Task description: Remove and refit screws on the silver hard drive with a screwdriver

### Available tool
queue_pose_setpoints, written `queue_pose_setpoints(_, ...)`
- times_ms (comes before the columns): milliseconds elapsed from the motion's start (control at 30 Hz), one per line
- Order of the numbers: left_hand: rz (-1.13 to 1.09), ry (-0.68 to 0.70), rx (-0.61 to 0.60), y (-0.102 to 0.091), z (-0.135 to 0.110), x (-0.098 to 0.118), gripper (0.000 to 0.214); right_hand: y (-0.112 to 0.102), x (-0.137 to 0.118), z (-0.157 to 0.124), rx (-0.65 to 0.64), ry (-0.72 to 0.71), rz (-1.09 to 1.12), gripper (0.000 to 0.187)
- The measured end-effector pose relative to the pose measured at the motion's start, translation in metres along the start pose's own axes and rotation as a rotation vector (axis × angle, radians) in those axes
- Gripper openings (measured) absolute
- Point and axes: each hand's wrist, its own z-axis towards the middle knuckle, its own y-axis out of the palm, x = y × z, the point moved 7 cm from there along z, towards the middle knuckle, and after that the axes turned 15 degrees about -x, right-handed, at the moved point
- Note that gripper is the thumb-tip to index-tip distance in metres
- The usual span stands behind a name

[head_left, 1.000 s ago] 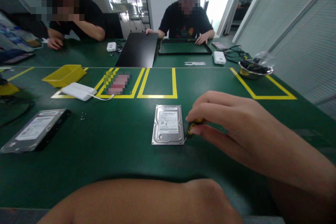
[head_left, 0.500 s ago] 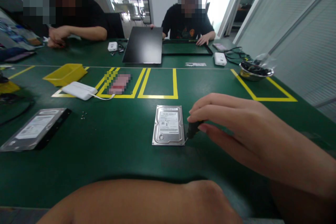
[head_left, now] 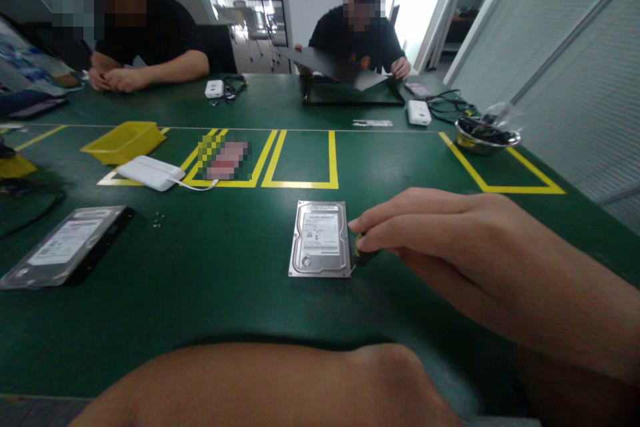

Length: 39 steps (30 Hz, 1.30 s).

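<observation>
My right hand point(head_left: 445, 247) is closed around a small dark screwdriver point(head_left: 365, 253) with a touch of yellow-green on its handle. Its thin shaft slants down to the lower right corner of a silver hard drive point(head_left: 320, 240), which lies label up on the green table. Most of the handle is covered by my fingers. My left forearm crosses the bottom of the view, and only the wrist end of my left hand point(head_left: 405, 380) shows; its fingers are hidden. Several tiny screws point(head_left: 159, 220) lie to the left of the drive.
Another hard drive point(head_left: 70, 247) lies at the left. Behind it are a yellow bin point(head_left: 125, 141), a white power bank point(head_left: 150, 172) and a pink phone point(head_left: 227, 160). A metal bowl point(head_left: 487, 137) stands at the right. Across the table, two people sit; one holds a dark panel point(head_left: 345, 67).
My right fingers have shifted slightly around the screwdriver, whose tip stays at the drive's corner. Across the table, a person has tilted the dark panel down over a black frame.
</observation>
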Motion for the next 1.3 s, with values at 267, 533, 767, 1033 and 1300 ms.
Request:
queue_pose_setpoints(267,0.016,0.003,0.056,0.012,0.001,-0.002,0.023,-0.001,-0.002,-0.001,0.008,-0.009,-0.032,0.03)
queue_pose_setpoints(533,0.005,0.017,0.085,0.008,-0.001,-0.001,0.023,0.002,0.004,0.003,0.054,0.054,-0.037,0.017)
queue_pose_setpoints(767,0.008,0.004,0.021,0.003,0.0,0.001,0.021,0.004,0.005,0.003,0.061,0.056,-0.089,0.019)
queue_pose_setpoints(1033,-0.015,0.015,-0.024,-0.001,0.001,0.001,0.02,0.002,-0.001,-0.002,0.036,-0.034,-0.066,0.025)
queue_pose_setpoints(1300,0.012,0.003,0.057,0.003,0.0,0.001,0.023,0.001,-0.001,-0.004,0.003,-0.043,-0.012,0.03)
